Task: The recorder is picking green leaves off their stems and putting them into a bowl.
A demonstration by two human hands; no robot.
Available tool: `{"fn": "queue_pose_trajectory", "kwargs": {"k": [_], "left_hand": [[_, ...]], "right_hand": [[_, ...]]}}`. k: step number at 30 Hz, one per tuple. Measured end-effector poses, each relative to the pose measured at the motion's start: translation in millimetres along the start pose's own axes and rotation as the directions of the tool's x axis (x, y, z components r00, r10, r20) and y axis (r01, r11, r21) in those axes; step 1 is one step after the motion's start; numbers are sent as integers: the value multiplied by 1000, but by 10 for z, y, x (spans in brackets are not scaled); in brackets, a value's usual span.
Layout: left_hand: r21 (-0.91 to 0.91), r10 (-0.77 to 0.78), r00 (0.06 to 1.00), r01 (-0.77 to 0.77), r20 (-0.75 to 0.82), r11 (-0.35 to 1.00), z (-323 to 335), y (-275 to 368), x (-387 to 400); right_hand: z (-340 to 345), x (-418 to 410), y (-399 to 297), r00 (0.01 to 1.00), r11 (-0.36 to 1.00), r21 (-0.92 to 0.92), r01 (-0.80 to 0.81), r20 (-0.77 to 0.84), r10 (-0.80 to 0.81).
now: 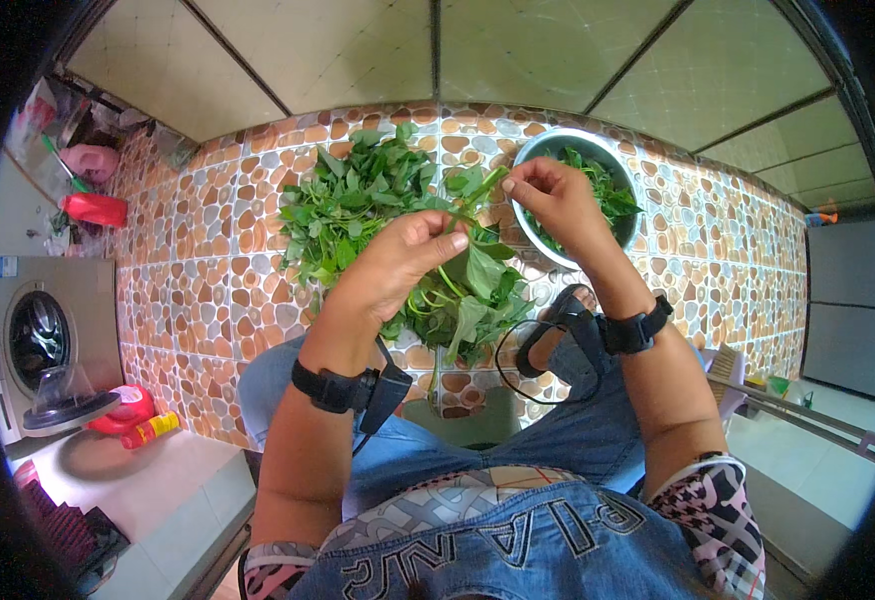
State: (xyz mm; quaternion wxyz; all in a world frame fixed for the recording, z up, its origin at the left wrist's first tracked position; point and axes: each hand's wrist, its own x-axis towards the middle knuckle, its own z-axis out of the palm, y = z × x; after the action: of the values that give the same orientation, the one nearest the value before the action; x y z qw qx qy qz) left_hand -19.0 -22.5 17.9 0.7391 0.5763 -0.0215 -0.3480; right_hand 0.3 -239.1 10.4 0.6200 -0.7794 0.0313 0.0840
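My left hand pinches a leafy green stem between thumb and fingers, with broad leaves hanging below it. Close by on the right, my right hand has its thumb and fingertips together at the stem's upper end; whether it grips the stem is hard to tell. Under and beyond my left hand, a large heap of leafy greens lies on the tiled floor. A round metal basin with more greens inside stands behind my right hand, which covers part of it.
My sandalled foot is on the floor just below the basin. A washing machine and red bottles stand at the left. Glazed panels rise beyond the basin. A brush is at the right. A thin black cable loops near my knee.
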Motion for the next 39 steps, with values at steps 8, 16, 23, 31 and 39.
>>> {"fn": "queue_pose_trajectory", "kwargs": {"k": [8, 16, 23, 31, 39], "left_hand": [[-32, -45, 998, 46, 37, 998, -15, 28, 7], [-17, -64, 995, 65, 74, 998, -25, 40, 8], [35, 30, 999, -31, 30, 999, 20, 78, -14], [61, 56, 998, -56, 9, 997, -12, 111, -35], [13, 35, 998, -35, 47, 999, -13, -12, 12]], "right_hand": [[128, -246, -348, 699, 601, -367, 710, 267, -663], [94, -243, -311, 707, 569, -424, 705, 357, -610], [222, -265, -132, 925, 948, 85, 308, 206, -319], [349, -310, -93, 974, 913, 407, 5, 203, -96], [399, -307, -145, 969, 851, 520, -73, 239, -63]]}}
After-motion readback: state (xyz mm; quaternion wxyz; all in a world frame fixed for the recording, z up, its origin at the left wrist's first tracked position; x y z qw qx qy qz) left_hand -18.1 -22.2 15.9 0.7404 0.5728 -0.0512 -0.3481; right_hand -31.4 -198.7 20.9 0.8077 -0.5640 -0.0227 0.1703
